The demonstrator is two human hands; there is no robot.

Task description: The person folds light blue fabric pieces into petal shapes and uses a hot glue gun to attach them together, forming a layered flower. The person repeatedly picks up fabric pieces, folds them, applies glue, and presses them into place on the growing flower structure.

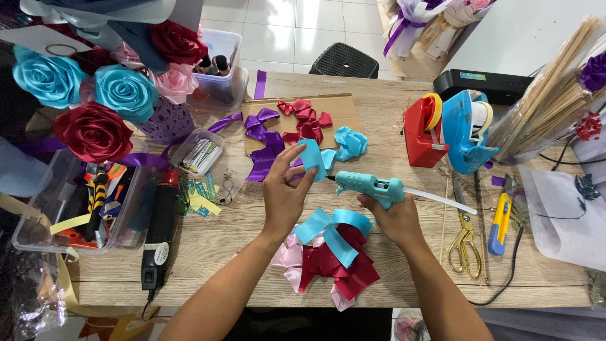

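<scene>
Head view, looking down on a wooden worktable (379, 278). The left hand (285, 194) is partly closed, pinching a small folded piece of blue ribbon (311, 158) between thumb and fingertips and holding it upright just above the table centre. The right hand (394, 218) is wrapped in a full grip around the handle of a teal glue gun (369, 186), index finger at the trigger region. The gun lies level over the middle of the table, its long axis running left to right: the nozzle points left, toward the lower edge of the ribbon piece and nearly touching it, while a white glue stick (442, 199) juts from the back toward the right. Judged from this arrangement, the gluing is best done with the nozzle kept at the fold's lower edge, a small bead released, and the pinching fingertips kept above the hot tip; whether glue is flowing cannot be told. Near the person lies a heap of cut ribbon pieces (331, 256) in blue, dark red and pink; farther off, on a cardboard sheet (344, 110), lie purple, red and blue folded petals. Finished ribbon roses (95, 95) stand far left, with a clear plastic bin of tools (82, 202) near left. To the right are a red tape dispenser (423, 132), a blue tape dispenser (467, 129), gold-handled scissors (464, 237) and a yellow utility knife (500, 221).
</scene>
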